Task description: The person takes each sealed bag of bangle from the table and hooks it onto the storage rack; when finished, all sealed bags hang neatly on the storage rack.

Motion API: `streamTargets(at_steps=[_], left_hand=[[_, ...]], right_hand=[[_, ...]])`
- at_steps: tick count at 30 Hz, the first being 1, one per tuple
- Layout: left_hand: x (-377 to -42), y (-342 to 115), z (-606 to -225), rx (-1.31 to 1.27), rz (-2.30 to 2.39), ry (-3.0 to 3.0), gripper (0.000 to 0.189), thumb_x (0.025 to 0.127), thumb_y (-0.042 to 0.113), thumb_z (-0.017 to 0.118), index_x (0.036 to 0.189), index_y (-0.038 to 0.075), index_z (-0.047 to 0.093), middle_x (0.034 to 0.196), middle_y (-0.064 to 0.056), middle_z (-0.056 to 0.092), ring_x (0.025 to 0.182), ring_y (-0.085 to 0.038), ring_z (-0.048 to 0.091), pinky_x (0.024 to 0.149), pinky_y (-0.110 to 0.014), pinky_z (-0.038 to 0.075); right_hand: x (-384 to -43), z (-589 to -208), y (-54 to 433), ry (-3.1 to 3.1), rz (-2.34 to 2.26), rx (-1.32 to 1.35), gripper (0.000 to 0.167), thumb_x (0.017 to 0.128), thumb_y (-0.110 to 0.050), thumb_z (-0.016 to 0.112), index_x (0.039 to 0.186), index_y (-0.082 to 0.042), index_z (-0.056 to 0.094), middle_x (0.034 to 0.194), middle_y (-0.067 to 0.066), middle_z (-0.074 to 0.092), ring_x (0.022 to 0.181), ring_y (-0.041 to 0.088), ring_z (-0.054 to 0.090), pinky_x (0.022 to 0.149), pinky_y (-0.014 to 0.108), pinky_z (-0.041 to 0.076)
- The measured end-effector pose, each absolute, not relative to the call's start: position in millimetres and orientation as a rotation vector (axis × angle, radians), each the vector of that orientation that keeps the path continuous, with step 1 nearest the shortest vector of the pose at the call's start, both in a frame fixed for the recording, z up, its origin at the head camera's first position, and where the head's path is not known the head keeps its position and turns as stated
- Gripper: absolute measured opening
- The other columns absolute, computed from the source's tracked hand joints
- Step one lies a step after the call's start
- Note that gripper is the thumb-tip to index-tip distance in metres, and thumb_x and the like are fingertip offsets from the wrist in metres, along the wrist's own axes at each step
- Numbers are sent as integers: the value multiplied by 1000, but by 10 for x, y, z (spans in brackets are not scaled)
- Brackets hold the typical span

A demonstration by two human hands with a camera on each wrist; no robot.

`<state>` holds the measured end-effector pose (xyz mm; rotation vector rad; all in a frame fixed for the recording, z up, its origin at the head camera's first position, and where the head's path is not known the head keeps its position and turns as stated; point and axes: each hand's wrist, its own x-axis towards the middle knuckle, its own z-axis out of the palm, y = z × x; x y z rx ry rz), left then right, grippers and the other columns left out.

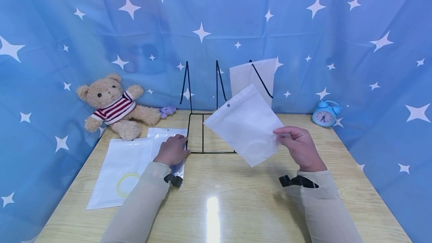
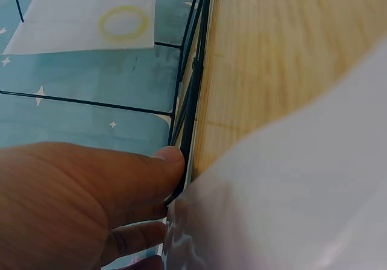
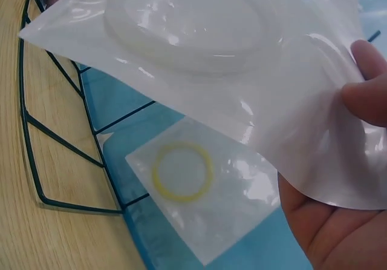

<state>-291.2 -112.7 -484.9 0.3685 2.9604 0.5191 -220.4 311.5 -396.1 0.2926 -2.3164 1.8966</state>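
My right hand [image 1: 299, 149] pinches a white zip pouch [image 1: 244, 125] by one corner, thumb on one side and fingers on the other. The pouch hangs tilted in the air in front of a black wire display rack [image 1: 203, 134]; a round outline shows through it in the right wrist view. At the rack's left side, my left hand [image 1: 173, 150] holds the base wire [image 2: 188, 106] between thumb and fingers, some of them partly hidden. Another white pouch [image 1: 237, 76] hangs on the rack's right hook, and a yellow ring [image 3: 155, 176] shows through it.
Two more white pouches lie at left: one with a yellow ring [image 1: 119, 186], the other [image 1: 175, 132] partly under my left hand. A teddy bear [image 1: 116, 110] and small purple toy [image 1: 167, 111] sit behind. A blue alarm clock [image 1: 324, 117] stands back right, before the starry curtain [image 1: 381, 78].
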Motion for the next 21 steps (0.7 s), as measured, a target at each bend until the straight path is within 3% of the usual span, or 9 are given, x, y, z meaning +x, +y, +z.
streamTargets(at_steps=[12,21], left_hand=[[-2922,-1125,-4847,356,538,2962,62,101,35,71,153,6,55,155,-18,54,140,-44,52,106,-66,48],[-2924,-1131,-4854,368,552,2963,62,101,35,70,153,6,55,155,-18,54,140,-44,52,106,-67,48]], right_hand=[[-2176,-3958,3054,-2285,1913,375,23,102,-2,66,119,-8,80,120,-7,75,105,10,69,87,22,59],[-2188,-3956,3029,-2392,1850,371,28,105,-11,65,132,-9,75,133,-1,72,111,13,71,91,25,60]])
